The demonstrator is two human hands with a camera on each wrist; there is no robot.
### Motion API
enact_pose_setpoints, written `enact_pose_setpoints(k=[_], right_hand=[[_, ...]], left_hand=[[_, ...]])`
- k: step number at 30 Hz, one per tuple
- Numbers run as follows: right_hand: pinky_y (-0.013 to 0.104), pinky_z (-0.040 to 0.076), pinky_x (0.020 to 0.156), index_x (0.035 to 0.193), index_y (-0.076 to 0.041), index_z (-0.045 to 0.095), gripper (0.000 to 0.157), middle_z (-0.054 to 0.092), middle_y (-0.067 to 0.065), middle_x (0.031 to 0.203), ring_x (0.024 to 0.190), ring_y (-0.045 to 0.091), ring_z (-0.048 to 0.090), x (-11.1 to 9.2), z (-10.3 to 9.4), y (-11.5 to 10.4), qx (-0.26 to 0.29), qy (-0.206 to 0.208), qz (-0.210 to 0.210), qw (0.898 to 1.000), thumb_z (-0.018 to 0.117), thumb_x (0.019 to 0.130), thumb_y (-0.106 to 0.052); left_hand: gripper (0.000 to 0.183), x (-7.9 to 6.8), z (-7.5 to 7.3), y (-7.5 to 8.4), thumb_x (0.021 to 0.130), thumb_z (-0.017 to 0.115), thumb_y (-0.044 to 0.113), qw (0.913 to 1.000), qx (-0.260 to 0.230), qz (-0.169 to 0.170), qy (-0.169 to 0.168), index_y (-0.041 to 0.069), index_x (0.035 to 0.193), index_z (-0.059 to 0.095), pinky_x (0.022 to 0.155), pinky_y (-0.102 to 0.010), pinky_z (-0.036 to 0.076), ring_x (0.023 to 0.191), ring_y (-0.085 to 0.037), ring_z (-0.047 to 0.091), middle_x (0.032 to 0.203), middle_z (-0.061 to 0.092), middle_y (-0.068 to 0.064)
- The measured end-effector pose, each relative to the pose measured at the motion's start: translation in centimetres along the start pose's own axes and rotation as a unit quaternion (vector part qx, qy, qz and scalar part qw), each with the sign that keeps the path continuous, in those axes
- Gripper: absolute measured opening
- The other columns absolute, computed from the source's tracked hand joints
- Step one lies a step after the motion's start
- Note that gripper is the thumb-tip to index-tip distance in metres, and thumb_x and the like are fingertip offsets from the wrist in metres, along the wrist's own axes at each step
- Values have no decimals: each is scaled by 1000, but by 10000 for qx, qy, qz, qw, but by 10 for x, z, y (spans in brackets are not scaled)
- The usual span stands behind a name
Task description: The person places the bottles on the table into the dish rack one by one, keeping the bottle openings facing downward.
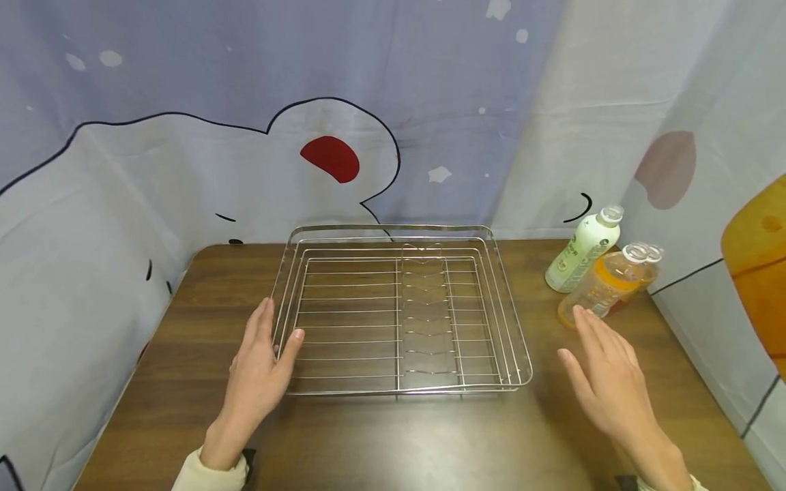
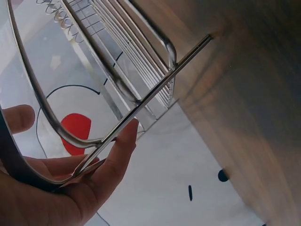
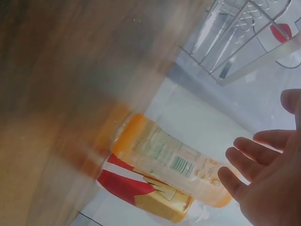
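Note:
A silver wire dish rack (image 1: 393, 392) stands on the wooden table in front of me. My left hand (image 1: 258, 372) holds its near left side. The thumb lies over the top rim and the fingers are on the outside, some bent around the wires; the rim (image 2: 56, 127) passes between thumb and fingers in the left wrist view. To the right of the rack, my right hand (image 1: 614, 382) is held with relaxed, spread fingers and nothing in it. Its fingertips overlap the base of a clear bottle with an orange band (image 1: 604, 286) in the head view.
A white and green bottle (image 1: 583, 249) stands at the back right. Beside the orange-banded bottle is another bottle, with a red and yellow label (image 3: 141, 188). Printed curtains (image 1: 430, 136) hang close behind the table (image 1: 460, 443) and along its sides.

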State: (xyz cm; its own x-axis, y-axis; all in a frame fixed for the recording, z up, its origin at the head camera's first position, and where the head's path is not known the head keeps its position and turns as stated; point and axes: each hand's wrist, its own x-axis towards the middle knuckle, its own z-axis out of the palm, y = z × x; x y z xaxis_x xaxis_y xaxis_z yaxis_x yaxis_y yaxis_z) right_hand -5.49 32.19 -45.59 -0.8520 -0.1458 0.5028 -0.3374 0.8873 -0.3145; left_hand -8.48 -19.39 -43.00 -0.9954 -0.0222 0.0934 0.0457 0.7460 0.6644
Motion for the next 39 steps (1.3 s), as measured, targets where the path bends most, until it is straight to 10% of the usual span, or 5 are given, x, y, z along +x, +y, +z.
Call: enact_pose_setpoints(k=[9, 17, 23, 30, 39], right_hand=[[80, 44, 94, 158, -4, 58, 62, 61, 31, 148, 127, 62, 58, -1, 1, 8, 232, 701, 744, 9945, 73, 98, -9], [12, 33, 96, 143, 2, 68, 48, 71, 27, 128, 112, 30, 66, 2, 5, 23, 626, 1440, 1675, 9733, 76, 96, 1], [8, 39, 90, 144, -3, 69, 47, 75, 12, 124, 98, -20, 53, 10, 7, 34, 907, 1511, 2729, 9458, 80, 98, -5], [6, 46, 84, 148, -10, 63, 54, 67, -19, 116, 96, -14, 60, 18, 8, 41, 1346, 1444, 3608, 9115, 84, 99, -21], [9, 46, 86, 144, -12, 64, 57, 64, -23, 111, 95, -11, 60, 25, 17, 50, 1383, 1576, 3856, 8985, 89, 94, -25]], left_hand=[[85, -4, 4, -5, 115, 58, 44, 9992, 236, -164, 277, -6, 174, 22, 98, -78, 49, 102, -47, 79, 178, 27, -27], [87, -5, 9, -4, 112, 64, 42, 9985, 284, -322, 341, 1, 176, 20, 106, -82, 42, 138, -50, 62, 175, 33, -26], [86, -5, 10, -4, 113, 64, 40, 9987, 260, -238, 370, 0, 176, 21, 106, -82, 41, 134, -47, 67, 174, 34, -26], [87, -4, 10, -4, 113, 63, 41, 9988, 305, -237, 315, 1, 176, 19, 105, -82, 42, 133, -47, 67, 174, 34, -26], [87, -4, 10, -4, 113, 63, 40, 9988, 340, -202, 285, 0, 176, 19, 106, -81, 42, 134, -46, 67, 175, 33, -26]])
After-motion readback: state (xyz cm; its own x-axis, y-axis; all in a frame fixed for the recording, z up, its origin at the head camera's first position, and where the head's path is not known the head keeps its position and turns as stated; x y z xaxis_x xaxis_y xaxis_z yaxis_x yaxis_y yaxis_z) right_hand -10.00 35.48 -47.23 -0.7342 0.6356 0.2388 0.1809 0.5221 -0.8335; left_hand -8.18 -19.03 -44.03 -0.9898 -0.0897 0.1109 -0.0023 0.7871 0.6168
